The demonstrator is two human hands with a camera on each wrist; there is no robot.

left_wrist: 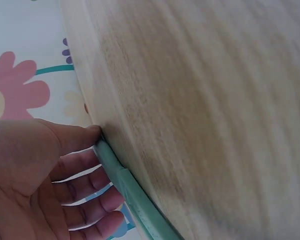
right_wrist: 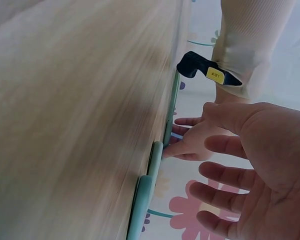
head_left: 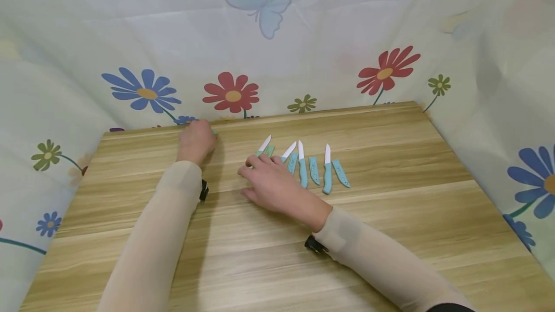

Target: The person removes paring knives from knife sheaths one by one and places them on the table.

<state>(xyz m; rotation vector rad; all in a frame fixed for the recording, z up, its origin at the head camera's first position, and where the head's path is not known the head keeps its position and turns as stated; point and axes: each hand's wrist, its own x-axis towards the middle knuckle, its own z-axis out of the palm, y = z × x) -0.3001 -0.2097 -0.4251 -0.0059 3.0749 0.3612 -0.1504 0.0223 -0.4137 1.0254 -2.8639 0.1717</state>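
My left hand (head_left: 197,141) is at the far left edge of the table. Its thumb and fingers pinch one end of a slim green knife (left_wrist: 135,197) that looks sheathed and lies along the wood. In the head view that hand hides most of it. Over the left end of a row of knives, my right hand (head_left: 275,184) hangs with loosely bent fingers and holds nothing. Just beyond its fingertips are a green knife with a white blade (head_left: 265,143) and a green sheath (head_left: 270,150). A blue knife (head_left: 289,149) is partly covered by this hand.
Two more blue knives, one beside the hand (head_left: 302,165) and another farther right (head_left: 327,170), lie with bare white blades pointing away. Blue sheaths (head_left: 314,171) lie beside them. A flowered cloth (head_left: 329,61) rises behind the wooden table (head_left: 390,158).
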